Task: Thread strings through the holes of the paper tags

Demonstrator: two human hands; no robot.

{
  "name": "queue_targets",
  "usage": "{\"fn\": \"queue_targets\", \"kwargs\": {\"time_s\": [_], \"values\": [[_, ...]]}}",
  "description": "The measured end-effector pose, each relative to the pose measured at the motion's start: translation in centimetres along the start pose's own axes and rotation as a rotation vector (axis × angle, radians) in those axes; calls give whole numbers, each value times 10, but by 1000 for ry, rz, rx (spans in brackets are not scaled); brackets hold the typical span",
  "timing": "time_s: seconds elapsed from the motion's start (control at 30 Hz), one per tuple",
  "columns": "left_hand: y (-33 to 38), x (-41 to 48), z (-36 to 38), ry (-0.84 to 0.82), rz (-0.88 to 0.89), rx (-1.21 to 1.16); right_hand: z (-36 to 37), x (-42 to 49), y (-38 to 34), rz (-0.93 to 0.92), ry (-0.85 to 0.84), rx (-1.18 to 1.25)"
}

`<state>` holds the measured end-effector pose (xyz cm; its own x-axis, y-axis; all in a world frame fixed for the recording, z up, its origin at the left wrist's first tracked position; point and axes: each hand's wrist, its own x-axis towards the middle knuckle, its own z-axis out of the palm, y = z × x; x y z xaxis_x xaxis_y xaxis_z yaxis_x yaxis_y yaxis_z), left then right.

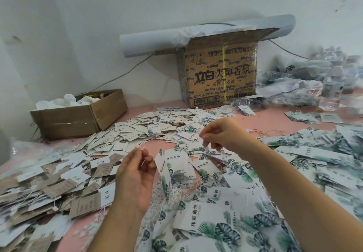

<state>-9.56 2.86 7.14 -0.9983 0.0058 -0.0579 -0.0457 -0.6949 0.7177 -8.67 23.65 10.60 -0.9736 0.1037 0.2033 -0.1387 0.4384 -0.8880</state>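
Observation:
My left hand [135, 170] is raised over the table with its fingertips pinching a thin white string [145, 160]. A small stack of white tags with green leaf print [172, 170] hangs just to its right, apparently on that string. My right hand [222, 133] is higher and further back, its thumb and forefinger pinched together; whether they hold a string end is too fine to tell. Loose leaf-print tags [216, 218] lie heaped under both hands, with many loose white strings [176, 192] among them.
Piles of white and brown tags [59, 183] cover the pink table [82, 230] on the left. A low open cardboard box [78, 116] stands at back left, a tall printed carton [220, 74] at the back wall, plastic bottles and bags [314, 78] at back right.

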Motion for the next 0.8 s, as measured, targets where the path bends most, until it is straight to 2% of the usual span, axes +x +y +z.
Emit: {"fn": "queue_targets", "kwargs": {"time_s": [0.17,0.37,0.57,0.8], "values": [[-2,-1,2,-9,48,70,1,0,-1,-19,-5,30],[-5,-3,3,-91,105,202,5,-3,-9,-106,-16,-114],[-9,-6,5,-170,142,349,19,-12,-22,-216,-71,-5],[-11,-11,7,-239,142,487,29,-19,-29,-272,-212,123]]}}
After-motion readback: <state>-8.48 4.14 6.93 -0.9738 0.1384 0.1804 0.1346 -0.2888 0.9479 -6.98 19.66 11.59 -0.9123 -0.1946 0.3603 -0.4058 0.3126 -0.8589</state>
